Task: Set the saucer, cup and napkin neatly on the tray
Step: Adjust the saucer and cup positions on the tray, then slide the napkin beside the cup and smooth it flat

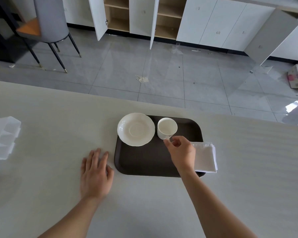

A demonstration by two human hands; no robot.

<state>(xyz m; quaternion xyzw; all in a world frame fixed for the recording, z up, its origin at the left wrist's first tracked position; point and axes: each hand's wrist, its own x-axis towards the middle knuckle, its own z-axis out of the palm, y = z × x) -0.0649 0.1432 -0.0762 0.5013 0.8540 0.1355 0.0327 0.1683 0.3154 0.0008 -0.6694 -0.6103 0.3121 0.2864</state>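
A dark brown tray [144, 162] lies on the pale table. A white saucer [136, 129] rests on the tray's far left corner, its rim overhanging the edge a little. A white cup [166, 127] stands upright on the tray just right of the saucer. My right hand [181, 152] pinches the cup's handle at its near side. A folded white napkin [205, 157] lies across the tray's right edge, partly hidden by my right hand. My left hand [95, 172] lies flat on the table, fingers spread, just left of the tray.
A clear plastic compartment tray [3, 138] sits at the table's left edge. The table's far edge runs just behind the brown tray. Beyond it are a grey tiled floor, a chair [50, 23] and white cabinets with open doors.
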